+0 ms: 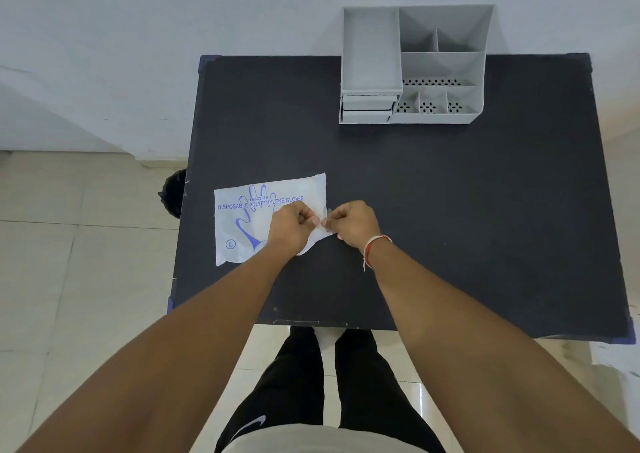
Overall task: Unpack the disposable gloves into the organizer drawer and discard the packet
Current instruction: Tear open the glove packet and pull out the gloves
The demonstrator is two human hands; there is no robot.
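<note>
1. A plain indoor room, sparsely set up like a simple office or work corner; which of the two cannot be told.
2. The landmark is a dark desk (433, 193) pushed against a bare pale wall (173, 19).
3. At the desk's far edge, against the wall, stands a grey plastic organizer (374, 50) with open compartments and small drawers, the kind used for stationery.
4. Around the desk lies a floor of glossy cream tiles (69, 262).
5. A dark bin (173, 193) sits just beside the desk's left edge.

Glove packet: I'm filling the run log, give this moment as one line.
stage: opening | left hand + right hand: pinching glove packet right edge | packet: flat on table | organizer: untouched
</note>
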